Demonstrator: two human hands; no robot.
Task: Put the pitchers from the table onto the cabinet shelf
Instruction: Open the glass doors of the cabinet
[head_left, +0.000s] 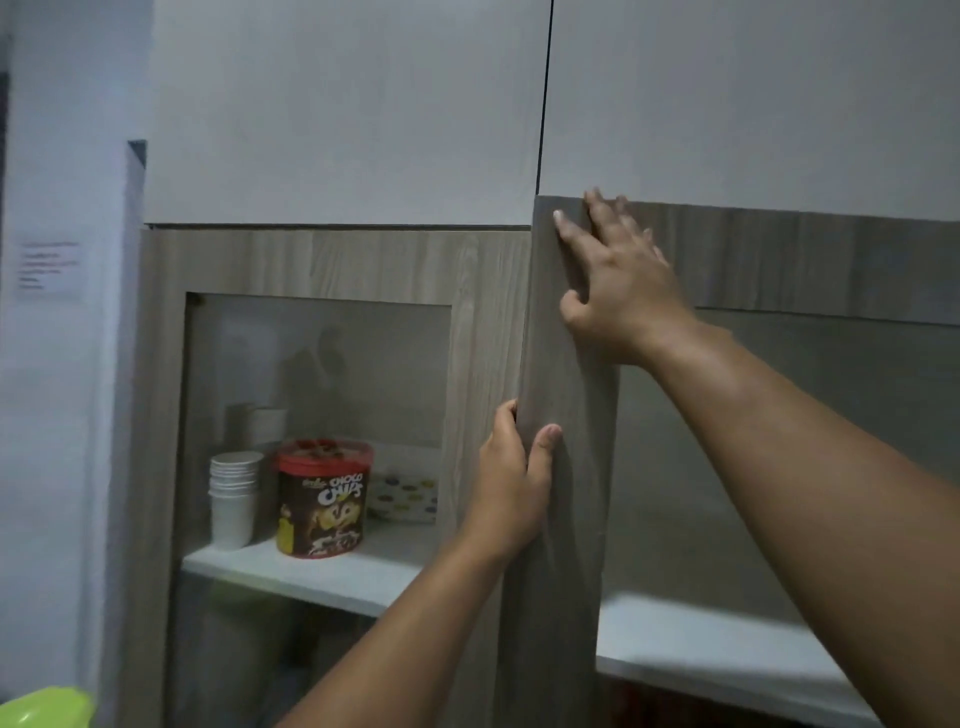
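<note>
Since the right cabinet door (566, 415) was only cracked, the left hand (511, 483) had its grip curled round the door's edge while the right hand (618, 280) lay flat and spread near its top corner. Best bet: swing it wide before fetching anything. No pitchers in view; the shelf (701, 644) behind sat bare.

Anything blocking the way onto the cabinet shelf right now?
Yes: the right glass door covers the white shelf. The left hand grips the door's edge and the right hand lies flat on its frame. No pitcher in view.
</note>
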